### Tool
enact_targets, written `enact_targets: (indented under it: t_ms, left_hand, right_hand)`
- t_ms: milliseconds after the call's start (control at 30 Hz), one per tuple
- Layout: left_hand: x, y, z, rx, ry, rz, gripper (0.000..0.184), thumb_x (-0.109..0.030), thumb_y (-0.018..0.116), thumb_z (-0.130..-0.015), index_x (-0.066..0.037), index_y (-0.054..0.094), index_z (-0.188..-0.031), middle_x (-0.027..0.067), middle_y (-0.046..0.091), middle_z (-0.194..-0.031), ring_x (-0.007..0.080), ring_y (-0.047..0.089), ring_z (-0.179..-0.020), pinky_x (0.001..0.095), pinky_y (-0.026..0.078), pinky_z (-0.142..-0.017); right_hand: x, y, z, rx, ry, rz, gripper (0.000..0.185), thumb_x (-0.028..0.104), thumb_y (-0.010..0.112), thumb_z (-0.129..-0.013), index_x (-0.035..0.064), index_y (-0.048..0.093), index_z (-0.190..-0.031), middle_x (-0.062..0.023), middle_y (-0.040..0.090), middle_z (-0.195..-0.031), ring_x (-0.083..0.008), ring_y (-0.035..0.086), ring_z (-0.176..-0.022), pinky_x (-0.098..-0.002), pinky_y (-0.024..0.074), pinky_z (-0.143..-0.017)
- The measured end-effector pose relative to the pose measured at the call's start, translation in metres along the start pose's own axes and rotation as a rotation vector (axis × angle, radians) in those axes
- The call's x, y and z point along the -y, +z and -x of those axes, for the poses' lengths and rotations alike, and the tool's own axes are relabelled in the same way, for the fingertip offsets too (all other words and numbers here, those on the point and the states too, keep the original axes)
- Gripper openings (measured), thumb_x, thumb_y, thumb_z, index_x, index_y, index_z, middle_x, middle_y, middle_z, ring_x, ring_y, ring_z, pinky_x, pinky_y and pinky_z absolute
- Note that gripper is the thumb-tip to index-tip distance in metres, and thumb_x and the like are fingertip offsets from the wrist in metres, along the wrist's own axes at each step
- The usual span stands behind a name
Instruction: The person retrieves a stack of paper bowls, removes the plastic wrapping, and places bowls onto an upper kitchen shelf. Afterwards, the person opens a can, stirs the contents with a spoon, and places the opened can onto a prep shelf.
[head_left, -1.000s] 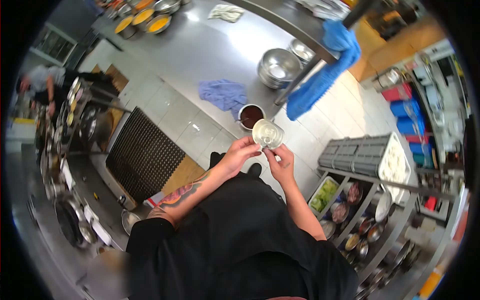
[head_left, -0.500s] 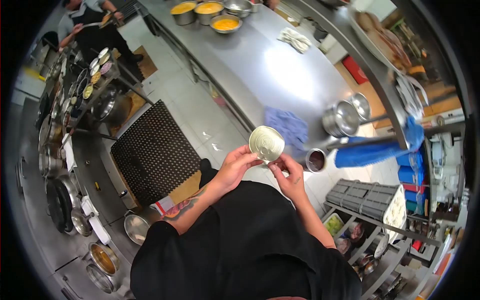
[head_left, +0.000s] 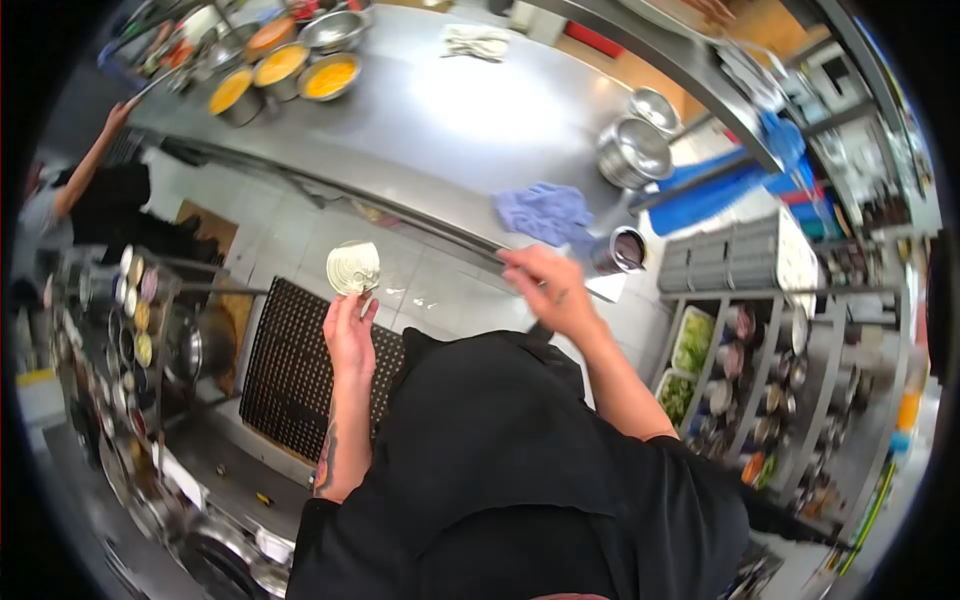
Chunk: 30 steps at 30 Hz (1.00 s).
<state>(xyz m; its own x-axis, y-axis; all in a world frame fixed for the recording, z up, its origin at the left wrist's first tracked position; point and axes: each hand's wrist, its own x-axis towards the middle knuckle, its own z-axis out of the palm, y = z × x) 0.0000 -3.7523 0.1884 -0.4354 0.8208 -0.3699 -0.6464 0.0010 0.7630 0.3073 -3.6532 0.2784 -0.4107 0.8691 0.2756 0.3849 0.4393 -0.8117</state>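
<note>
My left hand [head_left: 350, 338] grips a round metal can lid [head_left: 352, 268] by its lower edge, raised over the floor on the left. Concentric ridges mark the lid. My right hand [head_left: 552, 288] is in the air in front of the table edge, its fingers loosely bent and apart with nothing visible in them. To its right, at the table's corner, stands an opened can [head_left: 622, 250] with dark contents. A crumpled blue cloth [head_left: 545, 210] lies on the steel table [head_left: 420, 150] just beyond that hand.
Pots and bowls of orange-yellow food [head_left: 330, 77] stand at the table's far left. Steel bowls [head_left: 638, 150] sit at the right, near a grey crate [head_left: 720, 255]. A black perforated mat [head_left: 310, 360] covers part of the floor. Another person [head_left: 100, 195] works at the left.
My hands have separated: the left carries the lid leftward, while the right has moved away from it toward the table edge. The view has turned and shifted.
</note>
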Motion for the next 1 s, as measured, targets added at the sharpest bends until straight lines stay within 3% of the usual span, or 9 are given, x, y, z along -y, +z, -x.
enact_targets:
  t_ms: [100,200,267,300,433,500,600,733,1000]
  left_hand:
    - [0.036,0.013,-0.008,0.123,-0.097,-0.068,0.018,-0.016,0.064,-0.101,-0.006,0.063,-0.115,0.0062,0.067,-0.116,0.0182,0.062,-0.112,0.0430,0.047,-0.103]
    - [0.067,0.055,-0.003,0.221,-0.144,-0.132,0.015,-0.015,0.064,-0.100,-0.004,0.064,-0.110,0.0062,0.068,-0.111,0.0170,0.063,-0.108,0.0401,0.050,-0.100]
    - [0.088,0.095,0.006,0.244,-0.164,-0.179,0.013,-0.014,0.065,-0.099,-0.003,0.065,-0.107,0.0055,0.069,-0.108,0.0152,0.065,-0.102,0.0363,0.054,-0.094]
    - [0.105,0.111,0.007,0.240,-0.164,-0.183,0.013,-0.014,0.065,-0.099,-0.003,0.065,-0.107,0.0055,0.069,-0.108,0.0152,0.065,-0.102,0.0363,0.054,-0.094]
    - [0.171,0.171,-0.002,0.405,0.024,-0.454,0.016,-0.014,0.067,-0.098,-0.001,0.067,-0.107,0.0036,0.068,-0.101,0.0126,0.063,-0.096,0.0293,0.050,-0.089]
    - [0.189,0.198,-0.013,0.435,0.107,-0.479,0.017,-0.016,0.070,-0.097,-0.002,0.068,-0.104,0.0007,0.067,-0.095,0.0096,0.059,-0.090,0.0256,0.047,-0.084]
    - [0.216,0.203,-0.043,0.455,0.021,-0.615,0.016,-0.018,0.074,-0.094,-0.003,0.069,-0.100,-0.0019,0.064,-0.090,0.0075,0.055,-0.083,0.0249,0.045,-0.076]
    - [0.232,0.193,-0.077,0.503,-0.122,-0.646,0.016,-0.021,0.073,-0.096,-0.006,0.069,-0.100,-0.0040,0.061,-0.086,0.0063,0.051,-0.078,0.0245,0.041,-0.071]
    - [0.217,0.210,-0.116,0.699,-0.105,-0.730,0.016,-0.018,0.073,-0.097,-0.004,0.068,-0.103,-0.0014,0.067,-0.092,0.0085,0.060,-0.086,0.0259,0.048,-0.081]
  right_hand:
    - [-0.021,-0.078,0.023,-0.288,0.176,0.245,0.013,0.007,0.070,-0.095,0.0032,0.076,-0.106,-0.0084,0.069,-0.086,-0.0186,0.064,-0.071,-0.0313,0.0497,-0.062]
    - [-0.035,-0.141,0.035,-0.444,0.321,0.305,0.012,0.012,0.071,-0.095,0.0060,0.077,-0.103,-0.0099,0.070,-0.089,-0.0239,0.067,-0.073,-0.0360,0.0514,-0.063]
    - [-0.037,-0.166,0.036,-0.309,0.336,0.646,0.013,0.018,0.072,-0.094,0.0086,0.078,-0.100,-0.0122,0.071,-0.091,-0.0305,0.069,-0.079,-0.0427,0.0526,-0.068]
    - [-0.042,-0.169,0.038,-0.182,0.383,0.654,0.019,0.029,0.071,-0.093,0.0125,0.078,-0.100,-0.0119,0.070,-0.092,-0.0350,0.069,-0.085,-0.0459,0.0537,-0.072]
    - [-0.090,-0.150,0.047,0.285,0.304,0.943,0.033,0.043,0.068,-0.093,0.0103,0.075,-0.094,-0.0124,0.070,-0.090,-0.0330,0.070,-0.083,-0.0460,0.0559,-0.069]
    - [-0.115,-0.144,0.052,0.344,0.275,0.917,0.032,0.040,0.068,-0.093,0.0092,0.074,-0.087,-0.0135,0.070,-0.085,-0.0326,0.070,-0.079,-0.0464,0.0554,-0.067]
    - [-0.130,-0.145,0.057,0.324,0.290,0.833,0.019,0.024,0.066,-0.091,0.0088,0.075,-0.082,-0.0141,0.072,-0.081,-0.0329,0.072,-0.080,-0.0454,0.0560,-0.066]
    - [-0.121,-0.155,0.059,0.327,0.351,0.772,0.012,0.015,0.065,-0.087,0.0072,0.074,-0.084,-0.0149,0.073,-0.083,-0.0336,0.073,-0.082,-0.0455,0.0567,-0.068]
    - [-0.132,-0.153,0.060,0.274,0.592,0.813,0.020,0.009,0.065,-0.083,0.0021,0.063,-0.102,-0.0172,0.073,-0.088,-0.0365,0.073,-0.080,-0.0480,0.0573,-0.070]
